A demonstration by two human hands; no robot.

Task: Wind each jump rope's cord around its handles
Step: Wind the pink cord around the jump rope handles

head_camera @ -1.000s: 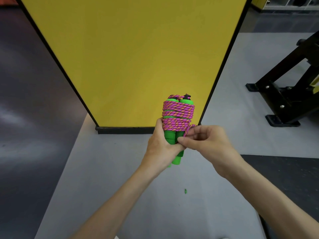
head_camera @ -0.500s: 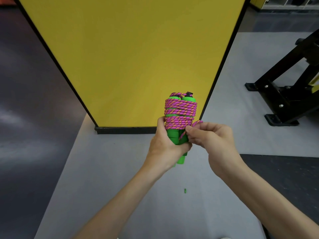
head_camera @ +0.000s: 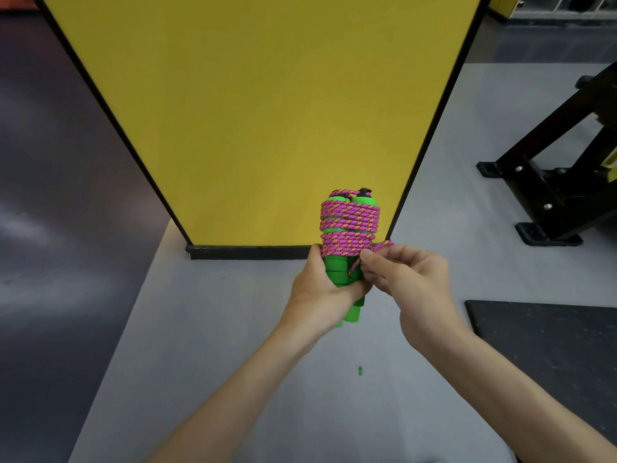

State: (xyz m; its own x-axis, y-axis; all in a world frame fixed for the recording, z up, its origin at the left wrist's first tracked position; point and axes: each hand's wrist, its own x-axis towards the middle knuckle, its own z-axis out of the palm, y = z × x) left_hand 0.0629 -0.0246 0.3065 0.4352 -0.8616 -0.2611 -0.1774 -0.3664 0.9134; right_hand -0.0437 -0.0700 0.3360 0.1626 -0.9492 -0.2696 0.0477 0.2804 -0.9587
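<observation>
Jump rope bundle: cord wound on the handles, both hands on it.

Left hand (head_camera: 319, 290) clenched round the lower half of the two green foam handles (head_camera: 336, 269), held upright side by side in the air, in front of the bottom edge of the yellow panel (head_camera: 260, 111); pink-and-orange cord (head_camera: 349, 228) wound in close turns round the upper half of the pair, from just above the left thumb to near the black caps on top; right hand (head_camera: 409, 279) just beside the bundle, thumb and forefinger pinching the loose tail of the cord just below the lowest turn; tail possibly tucked under a turn, fingers hide it; grey floor (head_camera: 200, 329) below, small green fleck (head_camera: 360, 370) on it; black metal frame (head_camera: 551, 182) and dark mat (head_camera: 551, 345) toward the floor's right edge.
</observation>
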